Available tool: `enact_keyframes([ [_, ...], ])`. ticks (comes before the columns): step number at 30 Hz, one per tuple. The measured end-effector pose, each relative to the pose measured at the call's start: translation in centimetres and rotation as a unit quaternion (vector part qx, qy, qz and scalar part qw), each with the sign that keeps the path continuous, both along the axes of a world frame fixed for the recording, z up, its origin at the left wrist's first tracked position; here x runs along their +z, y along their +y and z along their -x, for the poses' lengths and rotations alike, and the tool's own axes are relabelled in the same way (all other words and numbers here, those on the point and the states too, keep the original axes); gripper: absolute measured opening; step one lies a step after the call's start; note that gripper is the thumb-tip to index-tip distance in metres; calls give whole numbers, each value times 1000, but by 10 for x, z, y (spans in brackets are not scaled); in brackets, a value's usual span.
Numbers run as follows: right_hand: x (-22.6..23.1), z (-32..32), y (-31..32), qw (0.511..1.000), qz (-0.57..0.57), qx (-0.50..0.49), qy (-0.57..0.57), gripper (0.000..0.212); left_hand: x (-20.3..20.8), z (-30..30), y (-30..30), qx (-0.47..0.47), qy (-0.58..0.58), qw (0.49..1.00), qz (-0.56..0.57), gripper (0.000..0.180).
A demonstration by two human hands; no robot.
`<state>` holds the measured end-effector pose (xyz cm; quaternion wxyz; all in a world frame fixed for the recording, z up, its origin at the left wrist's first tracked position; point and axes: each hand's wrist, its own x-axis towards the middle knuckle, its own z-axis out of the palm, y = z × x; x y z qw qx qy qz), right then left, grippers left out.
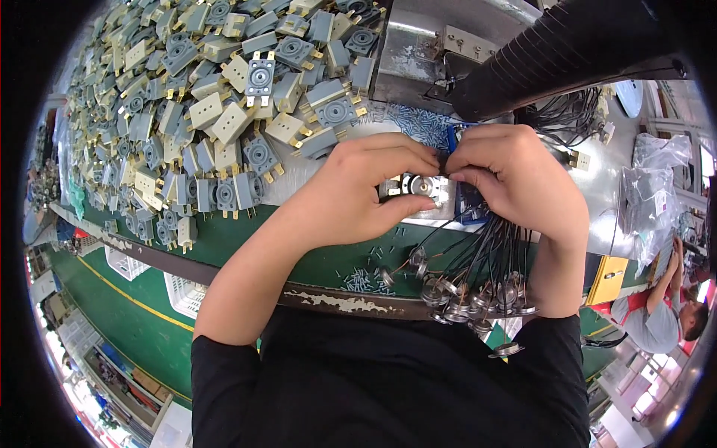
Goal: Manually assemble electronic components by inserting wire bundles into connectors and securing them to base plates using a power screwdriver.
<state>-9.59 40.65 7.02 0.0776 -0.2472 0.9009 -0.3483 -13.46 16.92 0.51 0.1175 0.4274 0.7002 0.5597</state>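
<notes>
Between the thumb and fingers of my left hand (pixel 362 187) is a small part with a round, shiny metal face (pixel 420 185), held over a bright metal plate (pixel 444 213). My right hand (pixel 515 175) is closed right beside it, its thumb and fingertips pressed together near the part's edge. What those fingertips hold, if anything, is hidden. Under my right hand runs a bundle of black wires (pixel 502 243), with several round metal discs (pixel 455 305) at the ends hanging over the table's front edge. Small loose screws (pixel 426 123) are heaped just behind my hands.
A large heap of grey and cream plastic blocks with brass terminals (pixel 224 112) covers the left. More screws (pixel 364 282) lie on the green mat (pixel 299 257). A thick black arm (pixel 553 56) reaches in overhead. Clear plastic bags (pixel 657 194) and another person (pixel 665 317) are at right.
</notes>
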Motion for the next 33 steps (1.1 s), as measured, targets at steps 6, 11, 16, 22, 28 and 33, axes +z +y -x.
enact_keyframes([
  [6,12,-3,2,999,14,-13,25,12,-3,0,-1,2,3,1000,-8,33],
  [11,15,-4,-4,997,30,-67,24,16,-4,-1,-2,4,-11,1000,-9,33],
  [16,12,-1,-5,999,16,-31,33,22,-1,1,-1,8,-6,1000,-12,30],
  [22,8,-2,-6,999,28,-34,-9,20,-5,1,-1,5,-7,999,-32,29],
  [28,6,-3,-11,999,18,-42,17,22,-3,0,-2,16,3,1000,-19,30],
  [33,8,-10,-21,995,9,-95,-39,23,-6,-1,-3,18,1,999,-27,32],
])
